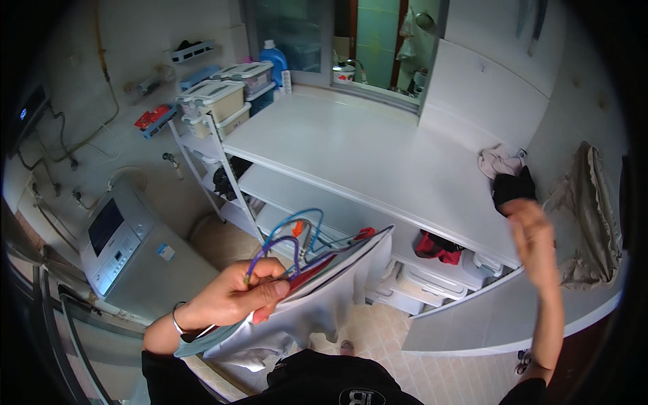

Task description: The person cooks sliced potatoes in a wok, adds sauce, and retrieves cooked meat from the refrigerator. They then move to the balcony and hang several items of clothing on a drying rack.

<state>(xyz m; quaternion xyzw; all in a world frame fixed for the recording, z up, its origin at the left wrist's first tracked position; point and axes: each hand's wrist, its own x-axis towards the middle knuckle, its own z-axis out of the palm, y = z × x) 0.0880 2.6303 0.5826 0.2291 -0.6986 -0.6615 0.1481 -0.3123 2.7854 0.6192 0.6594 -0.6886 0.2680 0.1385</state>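
My left hand point(243, 293) is closed around the hooks of several clothes hangers point(293, 248), among them a purple one and a blue one. Garments drape from these hangers, with a white garment point(329, 298) outermost and red and grey-green fabric behind it. At the right end of the white shelf top, my right hand point(534, 238) is blurred. It overlaps the lower edge of a bunched black cloth item point(514, 187); whether the fingers grip it, I cannot tell. A crumpled pale pink cloth point(501, 161) lies just behind the black one.
To the left stands a grey top-loading washing machine point(147, 253). Lidded storage boxes point(217, 98) and a blue detergent bottle point(273, 58) occupy the far left of the white shelf unit point(344, 136). Red and black cloth point(440, 248) sits on a lower shelf. A beige fabric point(587, 217) hangs at right.
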